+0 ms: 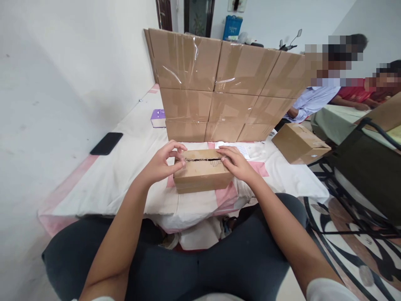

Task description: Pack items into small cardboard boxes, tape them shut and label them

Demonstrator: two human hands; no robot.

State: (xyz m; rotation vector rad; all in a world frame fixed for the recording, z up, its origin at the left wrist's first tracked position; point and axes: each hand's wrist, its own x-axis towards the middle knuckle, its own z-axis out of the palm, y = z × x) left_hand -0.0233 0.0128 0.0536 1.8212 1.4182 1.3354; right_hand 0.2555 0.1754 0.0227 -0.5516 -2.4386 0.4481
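A small brown cardboard box [203,182] lies in front of me on a white and pink cloth. Along its top, two flaps meet with a narrow dark gap between their rough edges. At the box's left end is my left hand [167,161], fingers curved and apart, with the thumb near the flap edge. My right hand [234,162] rests on the right end of the top, fingers spread across the flaps. Neither hand is wrapped round anything. What is inside the box is hidden.
Behind the box stands a wall of stacked, taped cartons [188,104]. A black phone [106,143] and a purple-and-white box [158,118] lie to the left. Another carton [299,143] sits at the right edge, near a dark chair [369,167]. Two people sit beyond it.
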